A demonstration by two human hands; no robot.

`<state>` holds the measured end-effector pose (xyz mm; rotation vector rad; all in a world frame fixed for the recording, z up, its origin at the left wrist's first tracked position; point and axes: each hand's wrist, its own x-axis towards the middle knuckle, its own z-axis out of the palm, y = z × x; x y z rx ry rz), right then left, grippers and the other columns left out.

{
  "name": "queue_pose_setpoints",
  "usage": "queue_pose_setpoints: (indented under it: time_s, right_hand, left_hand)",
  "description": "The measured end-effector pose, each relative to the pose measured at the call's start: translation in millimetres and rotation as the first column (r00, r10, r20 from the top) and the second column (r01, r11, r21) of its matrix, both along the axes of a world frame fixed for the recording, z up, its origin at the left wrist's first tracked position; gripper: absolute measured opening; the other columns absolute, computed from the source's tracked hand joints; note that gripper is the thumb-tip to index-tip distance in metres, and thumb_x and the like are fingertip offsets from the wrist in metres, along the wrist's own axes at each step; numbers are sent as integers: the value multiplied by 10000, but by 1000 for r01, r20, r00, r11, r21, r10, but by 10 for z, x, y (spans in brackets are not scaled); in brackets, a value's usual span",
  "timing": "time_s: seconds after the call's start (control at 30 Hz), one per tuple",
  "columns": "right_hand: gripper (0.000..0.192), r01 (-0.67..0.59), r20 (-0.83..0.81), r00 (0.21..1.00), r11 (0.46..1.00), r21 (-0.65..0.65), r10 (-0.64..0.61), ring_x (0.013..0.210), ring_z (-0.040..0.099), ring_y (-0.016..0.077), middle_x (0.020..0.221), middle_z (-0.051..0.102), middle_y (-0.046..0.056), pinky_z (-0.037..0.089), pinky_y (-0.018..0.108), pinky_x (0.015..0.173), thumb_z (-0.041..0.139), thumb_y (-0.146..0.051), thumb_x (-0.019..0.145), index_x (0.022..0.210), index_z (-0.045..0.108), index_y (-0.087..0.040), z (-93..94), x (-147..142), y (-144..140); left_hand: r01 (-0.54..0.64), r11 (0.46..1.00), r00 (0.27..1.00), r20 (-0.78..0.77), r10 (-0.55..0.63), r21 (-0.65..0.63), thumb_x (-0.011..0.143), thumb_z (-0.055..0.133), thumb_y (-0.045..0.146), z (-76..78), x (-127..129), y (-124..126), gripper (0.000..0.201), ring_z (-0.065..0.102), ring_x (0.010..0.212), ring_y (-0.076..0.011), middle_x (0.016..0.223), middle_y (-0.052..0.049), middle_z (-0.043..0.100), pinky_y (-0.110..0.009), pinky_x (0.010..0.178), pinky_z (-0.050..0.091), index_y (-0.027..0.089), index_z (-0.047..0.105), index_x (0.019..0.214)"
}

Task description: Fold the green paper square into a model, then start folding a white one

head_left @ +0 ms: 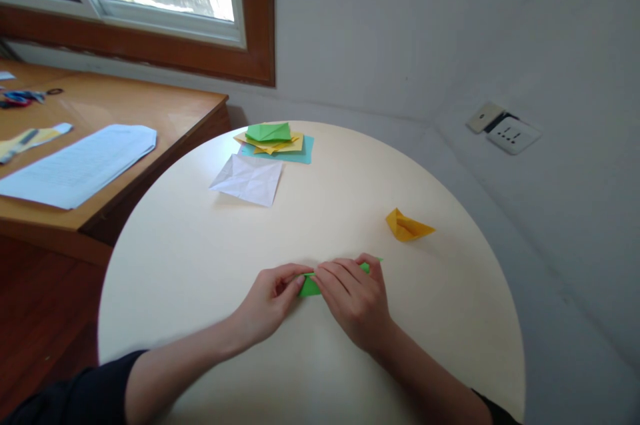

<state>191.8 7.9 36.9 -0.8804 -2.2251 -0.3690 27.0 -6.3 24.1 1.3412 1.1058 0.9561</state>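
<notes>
A folded piece of green paper [310,287] lies between my hands, low over the round white table [200,265]. My left hand [269,295] pinches its left end between thumb and fingers. Across the paper's middle and right side my right hand [353,295] is closed, the fingers bent over it and covering most of it. A small green tip shows past the right fingers. To the right, beyond my right hand, sits a folded yellow paper boat [407,226], touched by neither hand.
Toward the table's far edge rests a stack of green, yellow and blue papers [273,138], with a creased white sheet [249,179] in front. At left, a wooden desk [180,108] holds printed sheets [85,161] and scissors [23,98]. A wall socket [513,135] is at right.
</notes>
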Motion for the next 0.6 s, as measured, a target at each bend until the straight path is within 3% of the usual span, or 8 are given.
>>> queue_pose_setpoints:
  time_s: [0.13, 0.23, 0.33, 0.6]
  right_hand:
    - [81, -3, -5, 1000, 1000, -29, 3, 697, 595, 129, 729, 694, -3, 298, 334, 743, 540, -136, 849, 787, 583, -167, -3, -3, 6]
    - [113, -9, 6, 1000, 999, -33, 9, 708, 594, 132, 730, 693, -3, 300, 337, 747, 527, -125, 849, 758, 578, -169, -13, -10, 8]
    - [121, -12, 27, 1000, 1000, -24, 13, 714, 600, 133, 735, 696, -1, 306, 339, 743, 530, -123, 845, 742, 578, -166, -34, -21, 2]
    - [171, 1, 69, 998, 999, 51, -5, 809, 641, 150, 891, 723, 59, 352, 365, 820, 473, -87, 872, 927, 631, -122, -72, -60, -59]
  left_hand:
    - [-6, 1000, 1000, -17, 6, 4, 805, 503, 291, -38, 4, -3, 300, 591, 802, -176, 871, -70, 678, -255, 736, 443, 131, 674, 991]
    - [-21, 999, 1000, -23, 20, -32, 806, 509, 326, -70, 7, -6, 424, 525, 634, -129, 703, -26, 629, -227, 607, 409, 108, 584, 1161]
    - [-28, 998, 1000, -14, 28, -52, 801, 512, 350, -84, 13, -12, 487, 469, 575, -105, 623, 4, 577, -213, 565, 373, 89, 541, 1212]
    - [-182, 974, 982, 31, 188, -132, 733, 591, 391, -57, 22, 32, 463, 578, 710, -150, 832, -61, 692, -242, 664, 449, 102, 638, 1092]
